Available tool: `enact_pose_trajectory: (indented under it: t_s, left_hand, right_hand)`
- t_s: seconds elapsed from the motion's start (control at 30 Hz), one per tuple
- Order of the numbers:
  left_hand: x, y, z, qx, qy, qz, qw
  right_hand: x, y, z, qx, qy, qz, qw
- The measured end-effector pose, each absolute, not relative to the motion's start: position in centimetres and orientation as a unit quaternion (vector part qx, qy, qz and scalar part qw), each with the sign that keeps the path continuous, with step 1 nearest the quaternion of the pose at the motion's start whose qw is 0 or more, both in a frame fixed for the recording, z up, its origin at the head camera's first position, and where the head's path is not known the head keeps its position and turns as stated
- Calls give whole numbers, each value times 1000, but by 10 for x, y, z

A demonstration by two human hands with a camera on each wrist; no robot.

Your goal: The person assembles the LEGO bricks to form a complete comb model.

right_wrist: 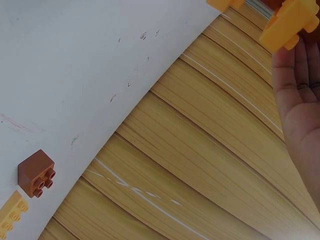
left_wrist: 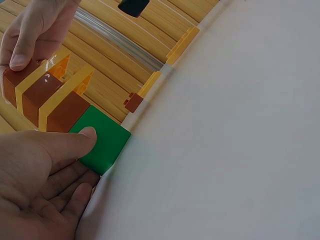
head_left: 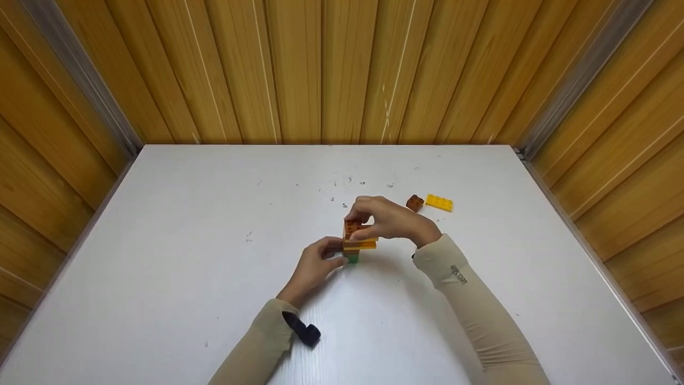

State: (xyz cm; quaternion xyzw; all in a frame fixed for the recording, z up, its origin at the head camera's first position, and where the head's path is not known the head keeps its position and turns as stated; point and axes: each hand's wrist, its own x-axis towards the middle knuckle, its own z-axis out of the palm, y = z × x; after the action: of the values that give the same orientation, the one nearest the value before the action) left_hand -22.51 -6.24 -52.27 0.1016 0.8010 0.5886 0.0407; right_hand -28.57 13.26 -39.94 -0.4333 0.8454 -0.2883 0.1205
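Observation:
A tower of toy building bricks stands on the white table, with a green brick (left_wrist: 103, 140) at its base. Above that, brown bricks (left_wrist: 67, 111) alternate with two thin yellow bricks (left_wrist: 65, 92) that jut out to one side. My left hand (head_left: 312, 264) grips the bottom of the tower, its thumb on the green brick. Up top, my right hand (head_left: 395, 219) pinches the uppermost brown brick (head_left: 352, 226) between thumb and fingers. In the right wrist view only part of the tower shows, beside the right palm (right_wrist: 302, 120).
A loose brown brick (head_left: 414, 202) and a thin yellow brick (head_left: 440, 202) lie on the table (head_left: 214, 214) beyond the right hand. Two yellow pieces show near that brown brick in the left wrist view. Wood-patterned walls (head_left: 320, 69) enclose the back and sides.

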Motion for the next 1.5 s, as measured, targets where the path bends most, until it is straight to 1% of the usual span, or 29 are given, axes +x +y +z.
enact_pose_trajectory:
  t_s: [0.7,0.8,1.0,1.27,1.5]
  left_hand:
    - [-226,-63,-526,116,795,595,30]
    - [-226,-64,-527,116,793,597,30]
    - [-226,-64,-527,120,790,601,29]
    - [-226,-64,-527,117,793,597,28]
    - [-226,-64,-527,115,781,614,30]
  right_hand:
    - [-290,134,-405,-413,843,-315,143]
    - [-290,134,-404,-417,841,-313,145]
    - [-289,135,-403,-436,836,-308,131]
    - [-290,134,-403,-426,836,-312,150]
    - [-290,136,-401,-435,831,-313,149]
